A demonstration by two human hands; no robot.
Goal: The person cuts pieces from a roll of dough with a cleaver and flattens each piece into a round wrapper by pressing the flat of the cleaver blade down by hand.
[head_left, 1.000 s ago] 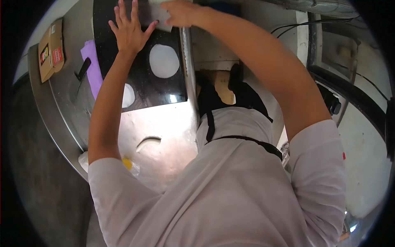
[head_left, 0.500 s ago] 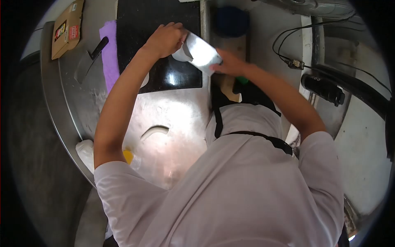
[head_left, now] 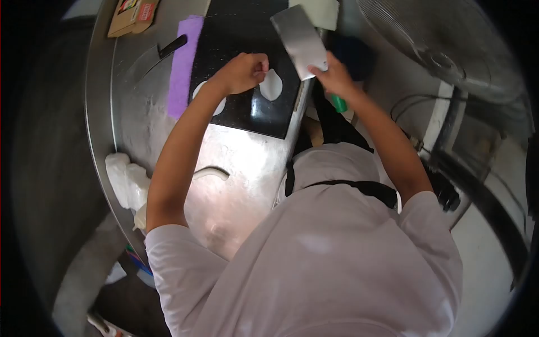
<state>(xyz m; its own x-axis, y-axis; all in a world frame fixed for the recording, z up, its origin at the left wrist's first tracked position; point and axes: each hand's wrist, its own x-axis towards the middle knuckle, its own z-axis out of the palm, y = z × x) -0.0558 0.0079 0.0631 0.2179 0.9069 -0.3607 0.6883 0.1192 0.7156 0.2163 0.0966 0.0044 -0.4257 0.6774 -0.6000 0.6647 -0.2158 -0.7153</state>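
Note:
My left hand (head_left: 242, 74) is closed above the black board (head_left: 247, 121), its fingers pinching the upper edge of a thin white dough wrapper (head_left: 271, 86). Whether the wrapper's lower part touches the board, I cannot tell. My right hand (head_left: 337, 77) grips a cleaver with a green handle (head_left: 339, 103). Its broad steel blade (head_left: 297, 39) slants up and left over the board's right edge. Another white round piece (head_left: 218, 106) lies on the board, partly hidden by my left forearm. A curved rope of dough (head_left: 212, 172) rests on the steel table (head_left: 241, 194).
Left of the board lies a purple cloth (head_left: 183, 73), with a black-handled knife (head_left: 173, 46) across it. A cardboard box (head_left: 132, 22) stands at the far left, a white plastic bag (head_left: 126, 178) at the table edge. A fan (head_left: 432, 45) is at the upper right.
The cleaver has moved right and up, away from my left hand. The dough wrapper, earlier against the blade, now hangs apart from it at my left fingers. The view has shifted.

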